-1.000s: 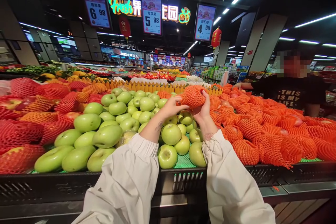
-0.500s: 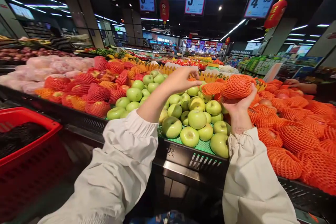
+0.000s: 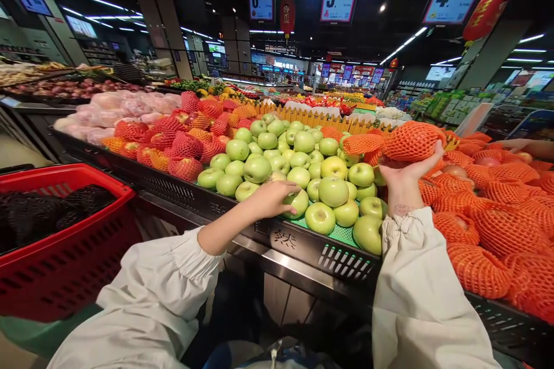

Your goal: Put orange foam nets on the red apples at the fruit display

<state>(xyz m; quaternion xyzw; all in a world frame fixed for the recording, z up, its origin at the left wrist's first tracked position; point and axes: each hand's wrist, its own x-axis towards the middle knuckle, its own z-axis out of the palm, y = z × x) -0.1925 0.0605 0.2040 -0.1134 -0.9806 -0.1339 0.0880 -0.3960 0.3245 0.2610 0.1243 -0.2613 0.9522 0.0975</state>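
My right hand is raised palm up at the right of the green apples, its fingers wrapped round a fruit in an orange foam net. The net's loose end hangs out to the left. Lower down, near the front edge of the display, my left hand rests on the green apples, with its fingers curved over one green apple. The underside of the fingers is partly hidden.
Netted orange fruit fills the right side. Red netted fruit and pink wrapped fruit lie left. A red basket with dark contents stands front left. Another person's hand is at far right.
My left hand has moved from beside the netted fruit down and left to the front green apples. My right hand still holds the netted fruit. The view has shifted left.
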